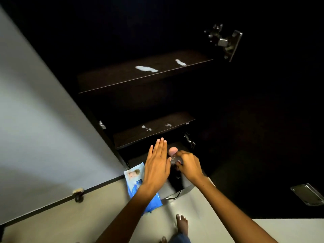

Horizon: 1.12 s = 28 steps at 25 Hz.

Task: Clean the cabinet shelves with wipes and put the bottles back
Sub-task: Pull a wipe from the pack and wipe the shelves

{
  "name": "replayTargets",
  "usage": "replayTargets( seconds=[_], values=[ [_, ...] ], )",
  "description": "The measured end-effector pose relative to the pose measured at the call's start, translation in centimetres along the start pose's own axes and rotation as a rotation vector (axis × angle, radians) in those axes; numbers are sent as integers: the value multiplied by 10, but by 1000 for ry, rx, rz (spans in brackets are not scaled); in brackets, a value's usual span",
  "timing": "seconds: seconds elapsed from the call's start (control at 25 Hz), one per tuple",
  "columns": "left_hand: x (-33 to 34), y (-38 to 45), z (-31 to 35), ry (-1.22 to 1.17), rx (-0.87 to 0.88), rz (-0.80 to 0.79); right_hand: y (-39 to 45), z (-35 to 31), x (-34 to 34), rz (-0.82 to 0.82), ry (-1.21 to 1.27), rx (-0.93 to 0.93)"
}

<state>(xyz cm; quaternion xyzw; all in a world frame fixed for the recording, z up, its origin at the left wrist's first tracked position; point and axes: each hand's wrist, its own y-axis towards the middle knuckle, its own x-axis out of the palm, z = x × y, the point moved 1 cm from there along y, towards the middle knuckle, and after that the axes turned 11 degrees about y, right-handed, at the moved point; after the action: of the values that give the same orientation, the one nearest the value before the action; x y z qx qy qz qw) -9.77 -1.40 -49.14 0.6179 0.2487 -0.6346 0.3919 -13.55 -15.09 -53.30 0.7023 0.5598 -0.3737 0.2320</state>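
Cabinet shelves (145,74) bare, white smears unwiped. Below them: left hand (156,165) flat, fingers straight; right hand (188,164) gripping bottle (173,152); wipes pack (134,179) beside. Cleaning looks barely started.

A pale cabinet door (40,123) filled the left of the frame, swung open, with a small round knob (78,195) near its dark lower edge. At upper right a metal hinge (226,42) stood out against the dark; a smaller hinge (189,140) showed right of centre. A flat metal plate (307,193) lay at the far right. The floor (84,223) along the bottom was light, and a bare foot (182,225) rested on it at lower centre.
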Motion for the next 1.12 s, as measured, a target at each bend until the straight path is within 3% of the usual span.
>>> replayTargets(
  seconds=[0.28, 0.36, 0.52, 0.64, 0.88, 1.12],
  values=[
    [28, -93, -75, -104, -199, -121, -3, -68, 74, -129, 102, -42],
    [45, -110, -92, -145, -240, -223, 0, -73, 96, -164, 83, -19],
    [82, -121, -113, -204, -290, -469, 10, -75, 136, -339, -62, 22],
    [101, -122, -122, -237, -372, -523, 16, -71, 160, -434, -154, 58],
    [117, -111, -126, -196, -361, -614, 23, -64, 187, -558, -181, 93],
    [134, -98, -133, -81, -298, -692, 24, -60, 206, -567, -327, -74]
  ],
)
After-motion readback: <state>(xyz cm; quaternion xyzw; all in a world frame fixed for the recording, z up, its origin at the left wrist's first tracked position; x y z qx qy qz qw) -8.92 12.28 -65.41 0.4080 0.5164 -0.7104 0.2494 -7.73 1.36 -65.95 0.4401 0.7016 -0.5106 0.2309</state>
